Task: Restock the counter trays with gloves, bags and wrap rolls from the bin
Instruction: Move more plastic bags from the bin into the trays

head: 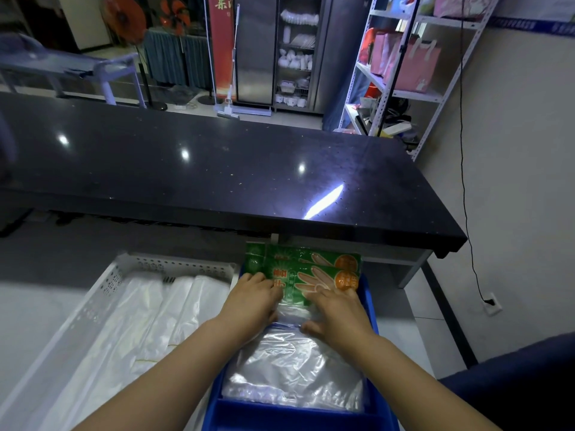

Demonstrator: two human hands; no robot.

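A blue tray (371,301) lies in front of me below the black counter. Green glove packets (306,265) printed with a hand sit stacked at its far end. Clear loose plastic gloves (295,371) fill its near part. My left hand (253,298) rests on the left side of the front green packet, fingers laid over it. My right hand (337,311) lies on the packet's right side, its thumb at the near edge over the clear plastic. A white perforated tray (174,264) to the left holds white plastic bags (146,318).
A long black counter (217,169) overhangs the far end of both trays. A white wall with a socket and hanging cable is on the right. A metal shelf rack with pink bags and a steel cabinet stand beyond the counter. Something dark blue is at the lower right.
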